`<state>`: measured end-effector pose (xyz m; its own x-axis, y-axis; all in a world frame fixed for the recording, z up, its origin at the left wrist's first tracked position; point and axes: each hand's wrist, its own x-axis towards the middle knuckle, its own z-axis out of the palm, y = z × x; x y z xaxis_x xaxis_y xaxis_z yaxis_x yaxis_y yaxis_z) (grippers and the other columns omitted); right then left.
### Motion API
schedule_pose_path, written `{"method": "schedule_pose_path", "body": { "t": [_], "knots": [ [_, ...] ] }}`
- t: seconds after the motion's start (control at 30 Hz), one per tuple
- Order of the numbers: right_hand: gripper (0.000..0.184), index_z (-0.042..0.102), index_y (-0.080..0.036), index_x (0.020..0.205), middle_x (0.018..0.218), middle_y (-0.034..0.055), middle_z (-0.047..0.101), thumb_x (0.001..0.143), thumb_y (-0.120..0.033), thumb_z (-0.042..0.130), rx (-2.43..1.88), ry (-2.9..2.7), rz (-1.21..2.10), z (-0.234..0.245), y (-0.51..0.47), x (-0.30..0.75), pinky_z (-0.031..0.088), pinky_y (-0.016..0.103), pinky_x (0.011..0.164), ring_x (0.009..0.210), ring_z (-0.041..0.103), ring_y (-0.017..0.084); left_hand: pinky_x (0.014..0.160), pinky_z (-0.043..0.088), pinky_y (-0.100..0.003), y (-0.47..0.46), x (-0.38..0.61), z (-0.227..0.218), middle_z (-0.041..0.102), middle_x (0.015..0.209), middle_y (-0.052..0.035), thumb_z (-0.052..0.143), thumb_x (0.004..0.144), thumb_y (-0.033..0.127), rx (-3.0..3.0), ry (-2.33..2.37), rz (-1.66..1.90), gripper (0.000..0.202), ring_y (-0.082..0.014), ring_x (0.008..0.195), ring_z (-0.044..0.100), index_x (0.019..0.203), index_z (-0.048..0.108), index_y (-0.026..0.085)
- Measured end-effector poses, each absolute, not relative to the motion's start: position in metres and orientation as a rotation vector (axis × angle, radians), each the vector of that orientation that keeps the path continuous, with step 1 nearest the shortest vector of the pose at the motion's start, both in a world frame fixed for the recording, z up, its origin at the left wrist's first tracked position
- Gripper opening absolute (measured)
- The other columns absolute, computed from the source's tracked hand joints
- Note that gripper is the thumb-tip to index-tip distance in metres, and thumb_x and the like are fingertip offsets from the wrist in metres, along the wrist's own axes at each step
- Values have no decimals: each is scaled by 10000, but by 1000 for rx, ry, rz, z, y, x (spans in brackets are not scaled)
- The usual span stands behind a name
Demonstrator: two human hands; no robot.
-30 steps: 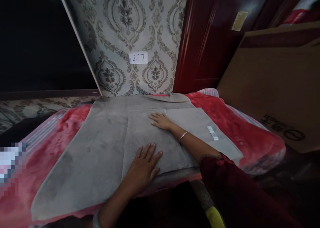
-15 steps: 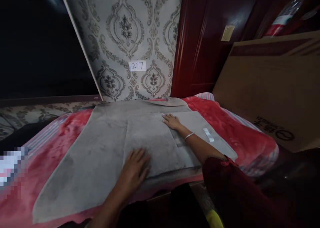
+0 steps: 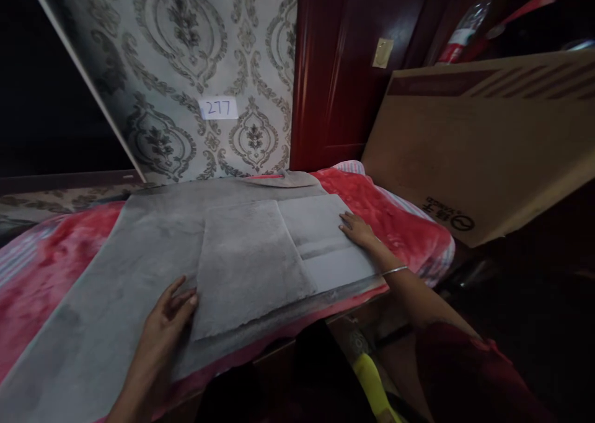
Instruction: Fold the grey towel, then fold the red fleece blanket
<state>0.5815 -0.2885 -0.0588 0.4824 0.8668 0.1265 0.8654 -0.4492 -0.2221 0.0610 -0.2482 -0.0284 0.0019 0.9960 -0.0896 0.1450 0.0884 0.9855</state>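
A large grey plush cloth (image 3: 153,237) lies spread out, with a folded part on top. That part has a darker fuzzy panel (image 3: 246,262) on the left and a smoother pale panel (image 3: 339,268) on the right. My left hand (image 3: 170,311) is at the left edge of the fuzzy panel, fingers a little bent and apart, thumb towards the edge. Whether it touches the edge is unclear. Near the right edge of the pale panel, my right hand (image 3: 360,230) rests flat with fingers spread.
Beneath the grey cloth is a red blanket (image 3: 400,218) with a striped border. A big cardboard box (image 3: 465,138) stands at the right, a bottle (image 3: 465,30) behind it. A dark screen (image 3: 51,101) is at the left, and patterned wallpaper carries a paper label (image 3: 218,108).
My view has turned to the right. My left hand has slid left off the fuzzy panel to its edge. My right hand has moved right across the pale panel, where a white tag showed before.
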Motion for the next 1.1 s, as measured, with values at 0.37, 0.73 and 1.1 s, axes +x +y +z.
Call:
{"method": "schedule_pose_path", "body": {
  "t": [0.37,0.73,1.1],
  "knots": [
    [499,623,-155,1393,1315,177,672,951,-297,441,-2520,-1135,-133,-58,-327,589,494,421,971,1226,600,329,796,580,-376,-260,80,-23,700,925,-36,891,510,525,1065,1336,1034,1101,-229,800,713,1498,479,265],
    [546,537,-118,1470,1473,125,574,943,-248,470,-2098,-1641,8,-24,-208,516,416,366,1125,1328,549,233,826,646,-431,-303,92,-26,769,1102,-78,906,474,498,797,1129,1043,519,-387,1165,659,893,754,231],
    [483,535,-212,1473,1582,105,449,1022,-358,446,-2367,-1708,-14,-33,-202,520,365,448,1152,1429,419,270,807,657,-388,-300,94,-31,758,1006,-73,900,455,350,717,1203,1085,437,-355,1127,681,823,708,215]
  ]
}}
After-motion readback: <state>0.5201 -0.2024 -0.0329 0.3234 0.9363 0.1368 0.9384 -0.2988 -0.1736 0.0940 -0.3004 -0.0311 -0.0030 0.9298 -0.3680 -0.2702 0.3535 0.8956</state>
